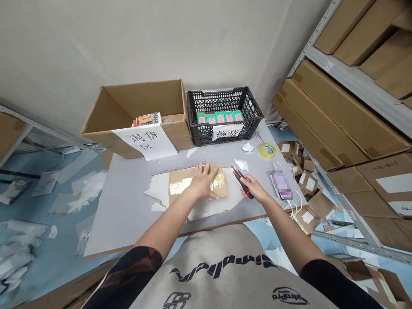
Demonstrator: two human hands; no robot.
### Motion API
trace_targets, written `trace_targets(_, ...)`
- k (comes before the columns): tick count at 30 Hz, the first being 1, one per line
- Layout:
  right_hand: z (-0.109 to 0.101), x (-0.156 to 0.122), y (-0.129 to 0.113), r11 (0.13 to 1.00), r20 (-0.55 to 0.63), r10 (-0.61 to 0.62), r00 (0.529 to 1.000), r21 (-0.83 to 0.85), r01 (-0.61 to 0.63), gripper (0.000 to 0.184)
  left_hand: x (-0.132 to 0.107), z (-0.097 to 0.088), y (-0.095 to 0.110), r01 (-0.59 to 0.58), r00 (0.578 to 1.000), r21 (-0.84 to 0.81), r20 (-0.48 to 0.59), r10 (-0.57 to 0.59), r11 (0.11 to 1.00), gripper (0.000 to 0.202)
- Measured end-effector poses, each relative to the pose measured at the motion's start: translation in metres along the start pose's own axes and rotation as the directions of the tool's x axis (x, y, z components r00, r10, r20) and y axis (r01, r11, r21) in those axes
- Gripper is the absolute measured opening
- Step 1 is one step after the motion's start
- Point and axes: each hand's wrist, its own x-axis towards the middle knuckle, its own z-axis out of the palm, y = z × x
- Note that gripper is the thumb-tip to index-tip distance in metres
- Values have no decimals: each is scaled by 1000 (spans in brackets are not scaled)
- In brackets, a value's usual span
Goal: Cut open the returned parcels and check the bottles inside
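Observation:
A flat brown cardboard parcel, sealed with shiny clear tape, lies on the grey table. My left hand rests flat on its right half with the fingers spread, pressing it down. My right hand is closed around a red and black utility knife. The knife's tip points up and left, just off the parcel's right edge.
An open cardboard box with a paper sign and a black plastic crate with pink and green packs stand at the table's back. A tape roll, a phone on a white cable and paper scraps lie at right. Shelves of cartons rise beyond.

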Motion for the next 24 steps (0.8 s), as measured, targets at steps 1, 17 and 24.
trace_targets(1,-3,2,0,999,29,11,1000,-45,-10,42,5,1,3,16,1000,11,19,-16,1000,139)
trace_targets(17,-19,28,-10,989,281,24,960,-146,18,57,12,1,4,-119,976,194,202,79,974,146)
trace_targets(24,-24,39,-14,986,326,44,944,-169,12,56,14,-1,-2,-150,977,172,176,120,974,146)
